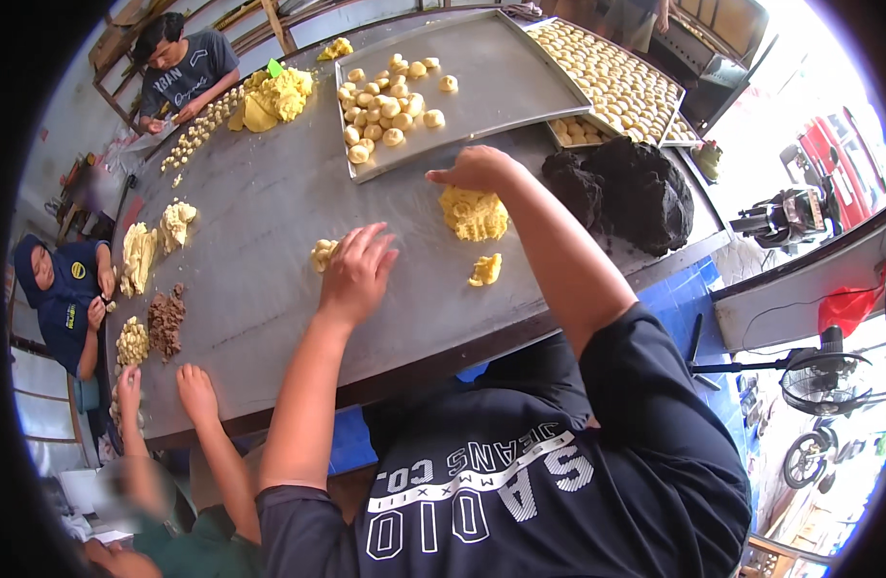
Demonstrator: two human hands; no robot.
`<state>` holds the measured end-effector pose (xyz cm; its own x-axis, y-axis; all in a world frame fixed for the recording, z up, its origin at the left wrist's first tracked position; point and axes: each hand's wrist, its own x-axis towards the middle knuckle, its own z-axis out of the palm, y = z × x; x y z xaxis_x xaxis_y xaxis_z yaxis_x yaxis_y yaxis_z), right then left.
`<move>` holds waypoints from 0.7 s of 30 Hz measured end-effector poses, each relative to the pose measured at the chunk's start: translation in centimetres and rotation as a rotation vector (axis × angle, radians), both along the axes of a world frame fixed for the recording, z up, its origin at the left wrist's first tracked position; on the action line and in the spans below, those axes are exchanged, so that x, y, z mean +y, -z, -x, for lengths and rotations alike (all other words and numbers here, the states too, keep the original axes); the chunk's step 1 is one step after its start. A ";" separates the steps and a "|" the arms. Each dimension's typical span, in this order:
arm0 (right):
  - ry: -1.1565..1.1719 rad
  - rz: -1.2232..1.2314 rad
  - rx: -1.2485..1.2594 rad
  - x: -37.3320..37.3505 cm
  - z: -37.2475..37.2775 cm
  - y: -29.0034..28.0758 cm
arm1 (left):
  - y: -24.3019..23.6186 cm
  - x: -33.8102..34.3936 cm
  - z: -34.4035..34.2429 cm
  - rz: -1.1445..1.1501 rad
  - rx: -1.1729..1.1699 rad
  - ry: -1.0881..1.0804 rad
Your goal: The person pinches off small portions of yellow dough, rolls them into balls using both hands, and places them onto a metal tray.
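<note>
My left hand is over the metal table with its fingers stretched out, palm down. Small pale yellow dough pieces show at its left edge, partly covered by it. Farther right, my right hand reaches past a flattened lump of yellow dough, near the front edge of a large metal tray. Its thumb sticks out to the left, the other fingers are partly hidden, and I see nothing held. A smaller yellow dough piece lies nearer to me. Round dough balls are grouped on the tray's left side.
A big black mass sits right of my right arm, before trays filled with dough balls. Yellow dough stands far left. Brown crumbly filling lies at left. Other people work along the left side; a fan stands right.
</note>
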<state>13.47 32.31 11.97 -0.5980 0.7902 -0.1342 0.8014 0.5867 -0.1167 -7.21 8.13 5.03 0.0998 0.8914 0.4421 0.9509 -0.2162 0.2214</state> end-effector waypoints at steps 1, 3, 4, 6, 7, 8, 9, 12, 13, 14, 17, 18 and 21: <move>0.011 0.060 -0.025 -0.2 0.1 0.4 | -0.1 0.5 -0.6 0.070 -0.170 0.035; 0.030 0.127 -0.058 -0.8 -0.6 1.1 | 1.2 2.8 -0.8 0.156 -0.353 0.020; 0.034 0.044 0.039 -2.1 -0.8 1.7 | 2.3 3.8 -0.5 0.237 -0.528 -0.012; -0.033 -0.113 0.192 -5.3 -1.1 2.2 | 3.9 6.4 0.4 0.213 -0.551 -0.036; -0.100 -0.186 0.250 -7.2 -1.5 2.2 | 4.2 7.7 0.9 0.184 -0.564 -0.050; -0.167 -0.254 0.323 -8.3 -2.9 3.5 | 4.2 9.6 0.1 0.187 -0.574 -0.030; -0.237 -0.508 0.417 -10.3 -4.6 5.3 | 4.4 11.4 -1.0 0.205 -0.613 -0.009; -0.235 -0.423 0.434 -16.1 -6.7 5.2 | 5.6 14.0 -0.7 0.201 -0.532 0.017; -0.202 -0.430 0.422 -16.7 -7.3 5.2 | 5.9 14.9 -1.2 0.173 -0.416 0.053; -0.194 -0.428 0.416 -16.6 -7.4 5.6 | 6.2 15.2 -1.3 0.178 -0.420 0.061; -0.183 -0.479 0.433 -14.6 -7.8 7.3 | 6.2 16.7 -2.8 0.265 -0.480 0.259; -0.165 -0.442 0.474 -12.8 -7.6 7.8 | 6.2 16.9 -3.6 0.383 -0.849 0.416; -0.094 -0.400 0.494 -7.9 -5.8 7.6 | 5.9 17.2 -5.6 0.525 -1.386 0.542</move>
<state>19.31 24.45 4.35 -0.5830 0.6634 0.4690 0.6523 0.7264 -0.2165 -1.62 25.37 -0.91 0.2415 0.9627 0.1222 -0.2081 -0.0717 0.9755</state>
